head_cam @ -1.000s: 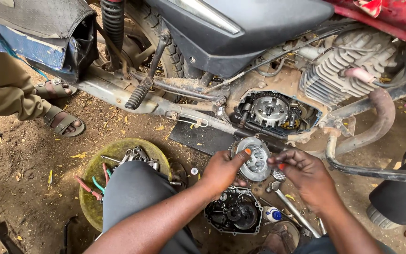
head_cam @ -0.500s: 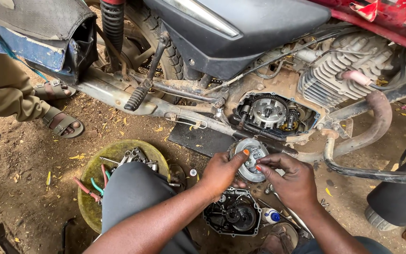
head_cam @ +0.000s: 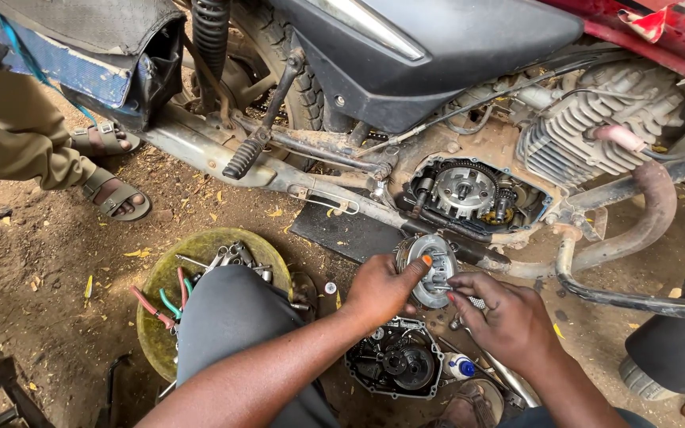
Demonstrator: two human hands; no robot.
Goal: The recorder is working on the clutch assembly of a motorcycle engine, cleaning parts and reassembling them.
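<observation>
Metal frame: the motorbike (head_cam: 438,47) fills the top of my view, dark body panel above, finned cylinder (head_cam: 588,127) to the right.
Exhaust: a rusty pipe (head_cam: 644,214) curves down from the cylinder and runs low to the right.
Engine opening: I see the side case off and a clutch assembly (head_cam: 463,190) with its gear teeth bare, just above my hands.
Bowl: a yellow-green bowl (head_cam: 200,250) sits on the dirt at lower left, holding tools; my grey-clad knee (head_cam: 227,317) covers part of it.
Cover: a dark engine cover (head_cam: 396,366) lies on the ground under my forearms, inside face up.
Bystander: a person's khaki trouser leg and two sandalled feet (head_cam: 112,198) stand at the left edge.
Left hand: my left hand (head_cam: 378,289) is closed on the clutch plate (head_cam: 430,265), thumb across its face, fingers behind the rim.
Clutch plate: round, silvery, held upright in the air just below the engine opening, between my two hands.
Right hand: my right hand (head_cam: 509,321) pinches a small metal part (head_cam: 441,287) against the plate's lower face; I cannot tell what the part is.
Bottle: a small white-and-blue bottle (head_cam: 460,366) lies beside the cover.
</observation>
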